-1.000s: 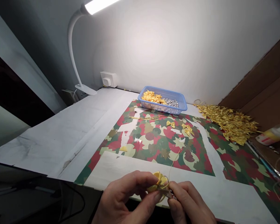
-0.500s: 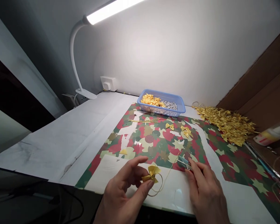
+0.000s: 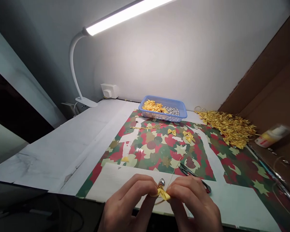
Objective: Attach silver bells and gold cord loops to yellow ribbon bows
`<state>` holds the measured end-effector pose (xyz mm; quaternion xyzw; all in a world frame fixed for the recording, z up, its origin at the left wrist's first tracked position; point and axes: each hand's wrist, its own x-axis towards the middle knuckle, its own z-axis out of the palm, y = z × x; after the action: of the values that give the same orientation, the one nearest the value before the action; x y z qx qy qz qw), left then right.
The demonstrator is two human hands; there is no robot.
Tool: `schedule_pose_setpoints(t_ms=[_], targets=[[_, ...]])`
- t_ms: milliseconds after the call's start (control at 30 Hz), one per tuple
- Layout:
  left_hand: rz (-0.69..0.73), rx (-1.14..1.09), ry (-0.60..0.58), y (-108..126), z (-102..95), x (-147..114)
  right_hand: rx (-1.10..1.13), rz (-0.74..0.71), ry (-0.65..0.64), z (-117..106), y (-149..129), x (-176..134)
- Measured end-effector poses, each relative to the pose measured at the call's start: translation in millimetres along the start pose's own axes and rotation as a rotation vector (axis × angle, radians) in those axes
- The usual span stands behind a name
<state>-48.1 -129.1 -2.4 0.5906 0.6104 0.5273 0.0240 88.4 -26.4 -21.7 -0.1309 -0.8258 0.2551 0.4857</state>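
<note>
Snips (image 3: 190, 172), now released, lying near tabletop (image 3: 70, 148) front edge; left hand (image 3: 132, 199), right hand (image 3: 195, 199) clamping fingers on bow (image 3: 163, 194) beside bell (image 3: 161, 182); even, gentle pulling probably working best.

1 bow (image 3: 163, 194) w/ 1 ball (image 3: 161, 182) is held in 2 hands (image 3: 131, 201) (image 3: 194, 198). 1 snips (image 3: 207, 187), 1 basket (image 3: 159, 115), 1 lamp (image 3: 129, 15) & 1 btl. (image 3: 270, 136) are seen; basket pcs. (image 3: 152, 106) can't be counted.

Bow (image 3: 163, 194) is yellow-gold; bell (image 3: 161, 182), silver; basket (image 3: 157, 116), blue; mat (image 3: 147, 158) shows red, green, cream camouflage with stars.
</note>
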Motion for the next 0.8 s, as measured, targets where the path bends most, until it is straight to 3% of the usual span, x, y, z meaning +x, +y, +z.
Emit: schedule_pose_setpoints(t_ms=[167,367,567,733,800], targets=[[0.003,0.086,0.045,-2.4,0.9,-2.7,0.010,-0.044,0.105,3.7,4.0,-5.1],[-0.135,0.105,0.033,-0.8,-2.7,-2.0,-0.192,-0.107,0.161,0.8,3.7,-6.7],[-0.299,-0.279,-0.023,14.0,-1.9,6.4,0.148,0.073,0.170,8.3,1.4,-13.6],[-0.277,-0.294,0.019,15.4,-0.3,6.3,0.212,0.175,0.186,12.4,-3.7,-18.5],[-0.350,-0.302,0.059,16.8,0.7,5.5,0.246,0.207,0.198,13.2,-5.2,-19.3]])
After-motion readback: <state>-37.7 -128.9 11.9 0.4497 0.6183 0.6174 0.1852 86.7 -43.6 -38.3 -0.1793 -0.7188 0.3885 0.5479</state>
